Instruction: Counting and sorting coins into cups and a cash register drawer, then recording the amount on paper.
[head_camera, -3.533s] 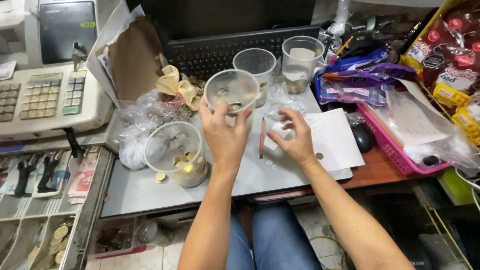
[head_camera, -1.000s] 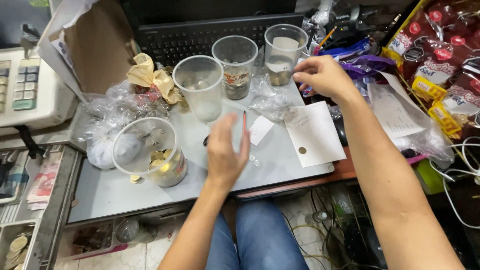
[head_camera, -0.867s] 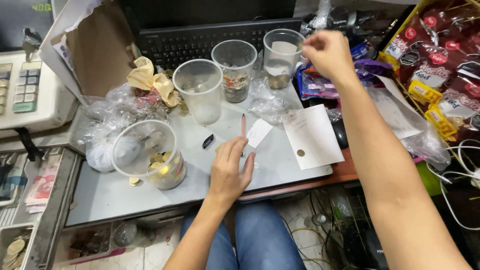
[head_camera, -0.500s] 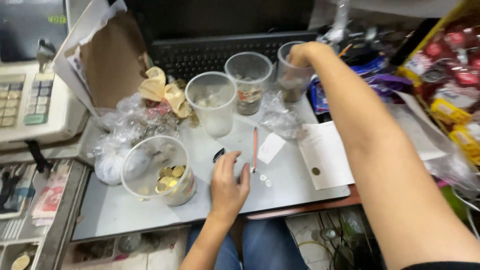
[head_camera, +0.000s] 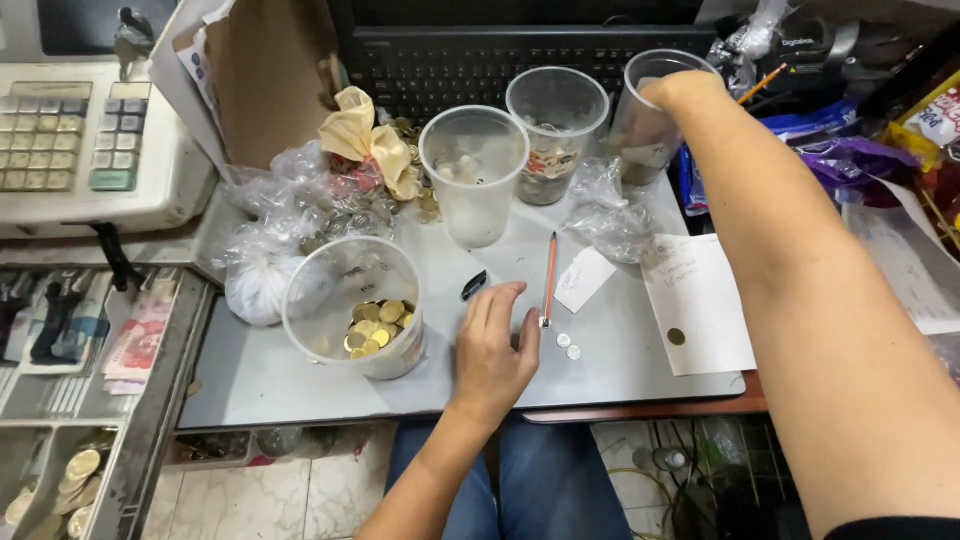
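My left hand (head_camera: 495, 348) lies flat on the grey tabletop (head_camera: 250, 375), fingers apart and holding nothing. It sits beside an orange pencil (head_camera: 548, 282) and two small silver coins (head_camera: 566, 346). My right hand (head_camera: 678, 92) reaches over the rim of the far right clear plastic cup (head_camera: 636, 135), and its fingertips are hidden inside. Two more clear cups (head_camera: 473, 175) (head_camera: 553, 135) stand to the left of that one. A wide clear tub (head_camera: 352, 302) holding gold coins lies near my left hand.
A white paper slip (head_camera: 697, 300) with one coin (head_camera: 677, 337) on it lies at the right. A cash register (head_camera: 85, 145) and its open drawer (head_camera: 60, 400) are at the left, a black keyboard (head_camera: 480, 55) behind, crumpled plastic bags (head_camera: 285, 225) and snack packets (head_camera: 870, 160) around.
My right hand has moved from above the paper slip up to the far right cup and dipped into it. My left hand has stayed on the tabletop by the pencil.
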